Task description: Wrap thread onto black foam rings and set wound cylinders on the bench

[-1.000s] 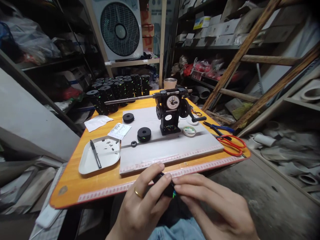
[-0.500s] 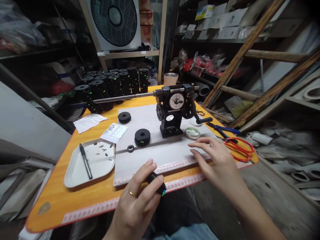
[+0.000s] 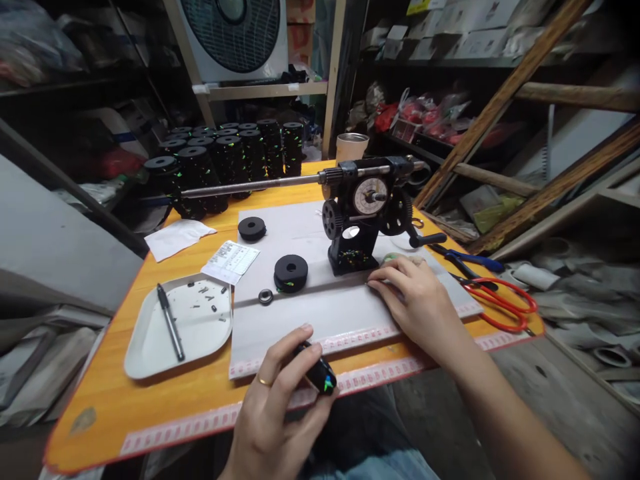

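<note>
My left hand [image 3: 280, 393] is closed on a black spool [image 3: 320, 375] with a green and blue bit on its edge, held on edge over the table's front. My right hand [image 3: 417, 300] has thumb and forefinger nearly together above the white board [image 3: 330, 307], beside a small round dish [image 3: 391, 257] that it partly covers. Whatever lies between those fingertips is too small to make out. Behind stands a black hand-cranked winding machine [image 3: 357, 220] with a long metal rod. Two black spools [image 3: 291, 273] [image 3: 252, 229] and a small metal ring [image 3: 265, 297] lie on the board.
A white tray [image 3: 145, 347] with a pen [image 3: 171, 323] and small bits sits at the left, near a paper label [image 3: 231, 262] and a white cloth [image 3: 177, 239]. Stacked black spools [image 3: 195, 160] and a cup [image 3: 352, 147] stand behind. Red-handled scissors [image 3: 505, 307] and blue-handled pliers [image 3: 475, 260] lie right.
My right hand has moved left and its fingertips have drawn together near the dish. The spool in my left hand has turned slightly. The camera view has shifted.
</note>
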A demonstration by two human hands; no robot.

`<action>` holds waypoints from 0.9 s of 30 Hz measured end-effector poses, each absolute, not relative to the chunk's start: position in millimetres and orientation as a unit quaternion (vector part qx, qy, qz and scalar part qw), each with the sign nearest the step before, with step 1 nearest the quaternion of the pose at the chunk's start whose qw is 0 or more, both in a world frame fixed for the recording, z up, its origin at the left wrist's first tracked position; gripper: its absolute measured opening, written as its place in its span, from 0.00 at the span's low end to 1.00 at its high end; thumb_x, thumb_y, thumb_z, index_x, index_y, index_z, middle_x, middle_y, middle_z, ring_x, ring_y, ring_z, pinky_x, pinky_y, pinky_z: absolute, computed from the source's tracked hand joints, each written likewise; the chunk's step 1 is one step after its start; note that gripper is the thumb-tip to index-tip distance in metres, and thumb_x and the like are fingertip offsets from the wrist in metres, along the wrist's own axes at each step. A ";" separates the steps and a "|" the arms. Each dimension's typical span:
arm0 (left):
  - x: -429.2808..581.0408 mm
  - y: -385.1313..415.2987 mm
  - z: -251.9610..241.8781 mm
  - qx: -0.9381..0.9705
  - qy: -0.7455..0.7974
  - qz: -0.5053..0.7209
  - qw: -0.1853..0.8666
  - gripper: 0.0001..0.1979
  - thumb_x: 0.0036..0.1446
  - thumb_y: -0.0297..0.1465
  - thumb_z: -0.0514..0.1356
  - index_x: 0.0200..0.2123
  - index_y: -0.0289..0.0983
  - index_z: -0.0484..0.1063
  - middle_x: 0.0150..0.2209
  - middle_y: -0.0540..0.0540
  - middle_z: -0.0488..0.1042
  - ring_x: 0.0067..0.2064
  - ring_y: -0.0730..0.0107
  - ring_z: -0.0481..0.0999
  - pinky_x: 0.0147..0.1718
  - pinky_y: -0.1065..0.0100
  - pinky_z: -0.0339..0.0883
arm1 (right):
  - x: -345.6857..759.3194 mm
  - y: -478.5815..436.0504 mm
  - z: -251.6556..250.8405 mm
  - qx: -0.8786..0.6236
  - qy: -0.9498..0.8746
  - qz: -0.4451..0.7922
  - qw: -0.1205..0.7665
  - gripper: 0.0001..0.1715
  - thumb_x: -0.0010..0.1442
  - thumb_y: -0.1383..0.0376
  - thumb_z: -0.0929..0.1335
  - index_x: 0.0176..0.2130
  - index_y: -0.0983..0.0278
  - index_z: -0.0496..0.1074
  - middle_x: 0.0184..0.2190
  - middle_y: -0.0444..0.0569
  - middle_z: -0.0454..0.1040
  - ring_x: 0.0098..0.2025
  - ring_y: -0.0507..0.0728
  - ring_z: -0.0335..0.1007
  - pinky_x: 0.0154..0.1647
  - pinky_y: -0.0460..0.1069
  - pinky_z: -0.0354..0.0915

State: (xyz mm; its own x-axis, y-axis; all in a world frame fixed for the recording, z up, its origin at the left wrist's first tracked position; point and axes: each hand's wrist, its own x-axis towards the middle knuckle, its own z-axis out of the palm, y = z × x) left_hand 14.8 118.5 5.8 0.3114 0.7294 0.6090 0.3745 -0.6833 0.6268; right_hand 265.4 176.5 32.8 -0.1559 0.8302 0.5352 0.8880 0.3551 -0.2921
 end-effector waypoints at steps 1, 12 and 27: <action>15.0 118.6 7.0 0.776 0.364 0.471 0.206 0.28 0.54 0.19 0.64 0.57 0.39 0.63 0.57 0.40 0.68 0.59 0.63 0.70 0.57 0.67 0.67 | 258.8 169.7 37.2 -0.550 -0.763 -0.025 0.340 0.06 0.65 0.70 0.65 0.37 0.65 0.73 0.36 0.52 0.73 0.42 0.60 0.68 0.43 0.55 0.66; 8.2 114.8 10.8 0.677 0.410 0.452 0.411 0.29 0.55 0.27 0.66 0.57 0.52 0.62 0.57 0.46 0.65 0.59 0.61 0.69 0.57 0.60 0.68 | 190.8 110.9 49.5 -0.402 -0.694 0.274 0.531 0.19 0.61 0.80 0.66 0.45 0.59 0.68 0.40 0.44 0.75 0.45 0.51 0.73 0.46 0.46 0.71; 7.1 115.4 10.9 0.687 0.396 0.462 0.396 0.30 0.55 0.24 0.65 0.58 0.49 0.62 0.56 0.45 0.66 0.59 0.59 0.69 0.57 0.57 0.67 | 183.8 109.9 49.7 -0.419 -0.658 0.323 0.536 0.15 0.60 0.78 0.68 0.40 0.58 0.67 0.38 0.43 0.76 0.42 0.53 0.77 0.43 0.47 0.75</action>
